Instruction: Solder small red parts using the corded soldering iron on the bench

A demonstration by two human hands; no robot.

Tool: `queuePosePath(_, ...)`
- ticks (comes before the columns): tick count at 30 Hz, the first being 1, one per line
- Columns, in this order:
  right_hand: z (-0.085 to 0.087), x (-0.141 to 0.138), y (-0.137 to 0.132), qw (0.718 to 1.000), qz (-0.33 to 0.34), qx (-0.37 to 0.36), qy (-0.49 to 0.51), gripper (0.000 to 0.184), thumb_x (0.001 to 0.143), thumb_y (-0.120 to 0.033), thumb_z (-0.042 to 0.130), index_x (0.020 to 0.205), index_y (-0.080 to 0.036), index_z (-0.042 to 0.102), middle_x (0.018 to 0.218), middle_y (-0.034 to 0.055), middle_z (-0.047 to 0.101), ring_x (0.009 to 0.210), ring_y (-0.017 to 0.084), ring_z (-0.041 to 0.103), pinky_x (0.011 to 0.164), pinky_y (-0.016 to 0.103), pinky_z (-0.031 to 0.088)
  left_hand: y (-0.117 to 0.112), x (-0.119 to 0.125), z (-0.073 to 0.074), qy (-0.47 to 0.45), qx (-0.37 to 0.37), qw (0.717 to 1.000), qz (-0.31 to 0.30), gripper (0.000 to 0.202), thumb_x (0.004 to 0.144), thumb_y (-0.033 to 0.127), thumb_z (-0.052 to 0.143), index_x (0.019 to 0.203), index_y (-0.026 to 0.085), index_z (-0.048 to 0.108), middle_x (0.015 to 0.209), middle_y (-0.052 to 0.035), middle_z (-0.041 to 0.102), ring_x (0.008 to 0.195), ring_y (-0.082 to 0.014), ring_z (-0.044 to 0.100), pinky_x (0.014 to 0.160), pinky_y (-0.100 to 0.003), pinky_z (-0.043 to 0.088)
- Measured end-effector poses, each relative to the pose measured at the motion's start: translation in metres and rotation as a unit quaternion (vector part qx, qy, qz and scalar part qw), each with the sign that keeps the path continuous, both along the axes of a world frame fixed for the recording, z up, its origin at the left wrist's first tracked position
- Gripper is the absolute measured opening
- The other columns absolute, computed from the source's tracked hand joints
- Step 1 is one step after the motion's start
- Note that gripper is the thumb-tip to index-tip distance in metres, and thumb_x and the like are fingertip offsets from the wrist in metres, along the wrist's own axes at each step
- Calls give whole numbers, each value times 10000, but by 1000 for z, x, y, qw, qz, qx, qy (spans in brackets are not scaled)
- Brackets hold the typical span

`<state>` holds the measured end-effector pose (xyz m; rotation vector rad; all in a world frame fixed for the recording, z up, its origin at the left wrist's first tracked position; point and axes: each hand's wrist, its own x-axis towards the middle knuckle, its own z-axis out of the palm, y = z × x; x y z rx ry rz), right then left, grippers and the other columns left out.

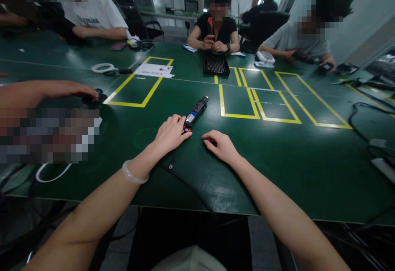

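Observation:
On the green table lies a slim black electric screwdriver [196, 111] with a silver tip pointing away from me and a blue and silver section in its middle. My left hand [170, 133] is closed over its near end, where small red and orange parts show beside the thumb. A black cord [188, 184] runs from under that hand toward the table's front edge. To the right, apart from the screwdriver, my right hand [220, 146] hovers low over or rests on the table. Its fingers are curved, with a gap between thumb and forefinger and nothing visible in them.
Yellow tape rectangles [240, 117] mark the table. A black tray [216, 72] stands before a person [212, 30] holding a red and black tool. A paper sheet [154, 71] and a white ring-shaped magnifier [103, 68] lie left. Another person's hand [89, 92] reaches in. Cables [354, 116] lie right.

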<state>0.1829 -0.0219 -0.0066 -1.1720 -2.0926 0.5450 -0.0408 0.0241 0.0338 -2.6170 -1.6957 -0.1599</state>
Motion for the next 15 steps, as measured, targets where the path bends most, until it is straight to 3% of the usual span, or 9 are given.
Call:
queuePosePath(6,-2,3,1,1000,1,-4,0,140,936,-192,550,1003,-205,672,945,49,684,839,165,639,787,301,501,37,-44,-2,21,-11,997,67,587,927,544,498,1353,141,517,1316,-197,516,1137,-364,537,895,-447,473)
queuePosePath(15,0,3,1,1000,0,-10,-7,134,941,-196,548,976,-206,677,955,51,686,860,171,638,784,303,496,83,-114,-9,-12,-5,986,167,577,879,510,543,1329,149,539,1353,-211,495,1231,-396,494,1006,-487,406)
